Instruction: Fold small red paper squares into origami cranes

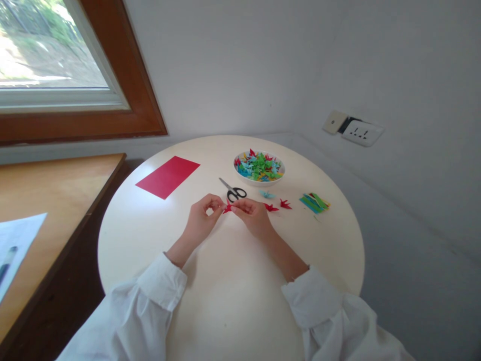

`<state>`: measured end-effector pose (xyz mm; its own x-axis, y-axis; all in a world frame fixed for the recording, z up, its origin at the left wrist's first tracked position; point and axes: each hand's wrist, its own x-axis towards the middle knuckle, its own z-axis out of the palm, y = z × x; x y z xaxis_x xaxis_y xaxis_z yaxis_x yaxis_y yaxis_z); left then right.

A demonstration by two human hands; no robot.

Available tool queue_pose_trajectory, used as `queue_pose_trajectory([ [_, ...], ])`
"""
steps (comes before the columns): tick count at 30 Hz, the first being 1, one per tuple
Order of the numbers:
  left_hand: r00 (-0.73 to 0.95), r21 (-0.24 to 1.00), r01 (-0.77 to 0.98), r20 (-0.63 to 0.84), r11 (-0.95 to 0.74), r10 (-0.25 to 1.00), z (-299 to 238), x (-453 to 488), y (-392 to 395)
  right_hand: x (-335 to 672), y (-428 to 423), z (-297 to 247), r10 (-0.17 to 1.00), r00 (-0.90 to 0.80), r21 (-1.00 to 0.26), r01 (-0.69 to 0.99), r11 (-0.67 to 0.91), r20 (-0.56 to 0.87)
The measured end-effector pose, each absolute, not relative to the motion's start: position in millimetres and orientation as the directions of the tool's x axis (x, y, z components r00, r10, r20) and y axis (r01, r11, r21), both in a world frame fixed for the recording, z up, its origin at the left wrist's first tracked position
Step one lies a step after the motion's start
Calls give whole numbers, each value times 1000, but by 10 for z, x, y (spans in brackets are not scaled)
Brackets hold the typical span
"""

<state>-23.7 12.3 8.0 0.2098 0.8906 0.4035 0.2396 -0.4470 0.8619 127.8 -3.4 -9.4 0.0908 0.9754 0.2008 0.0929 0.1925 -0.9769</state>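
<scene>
Both my hands meet over the middle of the round white table. My left hand and my right hand pinch a small folded red paper piece between their fingertips, just above the tabletop. Black-handled scissors lie just beyond my fingers. A white bowl heaped with several small coloured folded paper figures stands behind the scissors. Two red folded figures and a light blue one lie to the right of my right hand.
A red paper sheet lies flat at the table's far left. Green, blue and yellow paper strips are stacked at the right. A wooden desk with a white paper stands at left under a window. A wall socket is at right.
</scene>
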Motion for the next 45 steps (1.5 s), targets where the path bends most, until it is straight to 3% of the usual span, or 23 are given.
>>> queue_pose_trajectory([
  [34, 156, 908, 133, 376, -396, 913, 89, -237, 144, 1285, -16, -114, 977, 124, -984, -17, 176, 172],
  [39, 172, 897, 165, 383, -410, 908, 120, -233, 129, 1282, -13, -123, 976, 109, -982, 14, 188, 188],
  [45, 187, 864, 232, 411, -447, 892, 78, -251, 139, 1298, -49, -78, 948, 98, -942, 179, 283, 303],
])
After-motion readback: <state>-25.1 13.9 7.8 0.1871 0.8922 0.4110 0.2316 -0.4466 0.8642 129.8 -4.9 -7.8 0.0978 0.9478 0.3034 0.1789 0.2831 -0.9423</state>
